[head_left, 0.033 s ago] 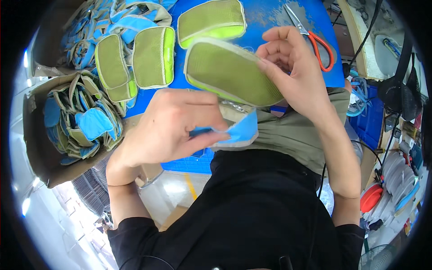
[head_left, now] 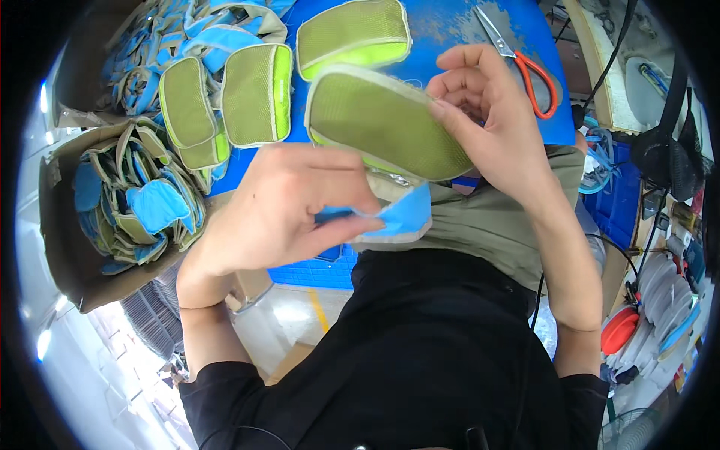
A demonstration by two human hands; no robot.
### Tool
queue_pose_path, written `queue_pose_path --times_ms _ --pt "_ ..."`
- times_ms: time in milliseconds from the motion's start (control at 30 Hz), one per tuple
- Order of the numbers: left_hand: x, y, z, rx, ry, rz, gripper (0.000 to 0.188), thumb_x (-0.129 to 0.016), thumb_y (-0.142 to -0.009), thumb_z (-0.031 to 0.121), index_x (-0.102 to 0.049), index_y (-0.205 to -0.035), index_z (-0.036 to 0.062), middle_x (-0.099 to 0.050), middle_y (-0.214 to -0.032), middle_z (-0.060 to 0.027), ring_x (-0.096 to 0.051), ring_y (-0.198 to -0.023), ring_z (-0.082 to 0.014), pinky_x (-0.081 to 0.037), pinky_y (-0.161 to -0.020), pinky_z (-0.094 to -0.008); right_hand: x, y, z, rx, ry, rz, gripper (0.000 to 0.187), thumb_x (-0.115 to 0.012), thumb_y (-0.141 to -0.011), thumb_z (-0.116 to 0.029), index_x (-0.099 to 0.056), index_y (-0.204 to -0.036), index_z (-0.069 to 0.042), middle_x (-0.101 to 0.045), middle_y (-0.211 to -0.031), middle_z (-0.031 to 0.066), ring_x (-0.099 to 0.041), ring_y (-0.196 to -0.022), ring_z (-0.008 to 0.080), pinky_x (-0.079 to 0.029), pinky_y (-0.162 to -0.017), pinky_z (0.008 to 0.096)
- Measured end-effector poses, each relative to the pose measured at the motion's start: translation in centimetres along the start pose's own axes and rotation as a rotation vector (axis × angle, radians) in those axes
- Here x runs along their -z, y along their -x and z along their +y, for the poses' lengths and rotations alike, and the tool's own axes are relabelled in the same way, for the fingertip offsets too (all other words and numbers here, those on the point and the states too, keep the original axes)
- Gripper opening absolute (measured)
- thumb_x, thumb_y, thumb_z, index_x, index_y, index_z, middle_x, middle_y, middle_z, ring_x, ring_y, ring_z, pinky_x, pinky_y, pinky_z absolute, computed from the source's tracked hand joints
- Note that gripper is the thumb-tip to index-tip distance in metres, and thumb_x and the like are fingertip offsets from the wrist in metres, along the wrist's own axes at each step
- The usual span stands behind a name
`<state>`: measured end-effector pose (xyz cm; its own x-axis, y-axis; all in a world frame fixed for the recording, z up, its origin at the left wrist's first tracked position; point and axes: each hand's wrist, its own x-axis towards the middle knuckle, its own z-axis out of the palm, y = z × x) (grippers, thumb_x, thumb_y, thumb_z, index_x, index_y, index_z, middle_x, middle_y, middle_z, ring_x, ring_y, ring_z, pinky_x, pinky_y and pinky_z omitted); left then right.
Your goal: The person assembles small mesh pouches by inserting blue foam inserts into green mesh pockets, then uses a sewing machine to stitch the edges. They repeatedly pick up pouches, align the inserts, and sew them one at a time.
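Observation:
My right hand [head_left: 491, 124] grips the right end of an olive mesh fabric pouch [head_left: 379, 120] with pale edging, thumb on top and fingers curled behind. Under the pouch's lower edge a strip of lime green shows. Between thumb and fingertips, my left hand [head_left: 300, 206] pinches a blue fabric flap [head_left: 410, 212] with grey edging, just below the pouch. Whether flap and pouch are one piece is hidden by my left hand. Three similar olive and lime pouches lie beyond: one at the top [head_left: 352, 37], one [head_left: 257, 94] left of it, and one [head_left: 187, 105] farther left.
Scissors [head_left: 529, 75] with orange handles lie on the blue table [head_left: 442, 22], right of my right hand. A cardboard box [head_left: 64, 247] at left holds several blue and grey fabric pieces. More fabric pieces [head_left: 217, 37] heap up at the far left. Shelving with tools lines the right.

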<state>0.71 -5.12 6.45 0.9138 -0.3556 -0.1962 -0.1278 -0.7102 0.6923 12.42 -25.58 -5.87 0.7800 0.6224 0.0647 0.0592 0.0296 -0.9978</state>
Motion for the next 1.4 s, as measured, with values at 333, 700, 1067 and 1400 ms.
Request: queue_pose_path --times_ms 333,700,1067,1400 --pt "2.2 -3.5 -2.3 -0.214 -0.113 0.081 0.015 -0.086 -0.07 0.008 -0.077 -0.082 0.0053 -0.058 -0.141 -0.0185 -0.06 -0.123 -0.0319 -0.049 -0.098 -0.0419 -1.0 0.7 -0.9 0.241 0.15 -0.151 0.02 -0.058 -0.086 0.006 -0.073 -0.095 -0.004 -0.06 -0.091 0.0107 -0.062 -0.082 0.0257 -0.047 -0.07 0.0334" --pt "1.9 -4.2 -3.9 -0.11 -0.006 -0.017 0.013 -0.085 -0.073 0.006 -0.077 -0.082 0.0054 -0.056 -0.146 -0.0173 -0.058 -0.13 -0.0317 -0.05 -0.102 -0.0392 -2.0 1.1 -0.1 0.254 0.086 -0.161 0.011 -0.065 -0.076 -0.007 -0.069 -0.084 -0.001 -0.063 -0.089 0.0112 -0.06 -0.073 0.0264 -0.046 -0.061 0.0357" --pt "1.7 -3.5 -5.1 -0.061 0.055 -0.033 0.011 -0.083 -0.078 0.006 -0.074 -0.084 0.0022 -0.07 -0.124 -0.0157 -0.068 -0.111 -0.0272 -0.052 -0.094 -0.0363 -2.2 1.1 0.3 0.313 0.174 -0.107 0.019 -0.078 -0.076 -0.017 -0.064 -0.077 -0.005 -0.063 -0.086 0.0077 -0.062 -0.073 0.0252 -0.045 -0.061 0.0349" --pt "0.7 -2.2 -4.6 0.086 0.083 0.146 0.012 -0.084 -0.076 0.004 -0.074 -0.082 0.0007 -0.074 -0.093 -0.0094 -0.069 -0.085 -0.0154 -0.052 -0.077 -0.0272 -2.4 1.1 -0.6 0.257 0.22 -0.088 0.018 -0.076 -0.078 -0.008 -0.059 -0.075 -0.003 -0.061 -0.081 0.0094 -0.062 -0.076 0.0287 -0.046 -0.066 0.0364"
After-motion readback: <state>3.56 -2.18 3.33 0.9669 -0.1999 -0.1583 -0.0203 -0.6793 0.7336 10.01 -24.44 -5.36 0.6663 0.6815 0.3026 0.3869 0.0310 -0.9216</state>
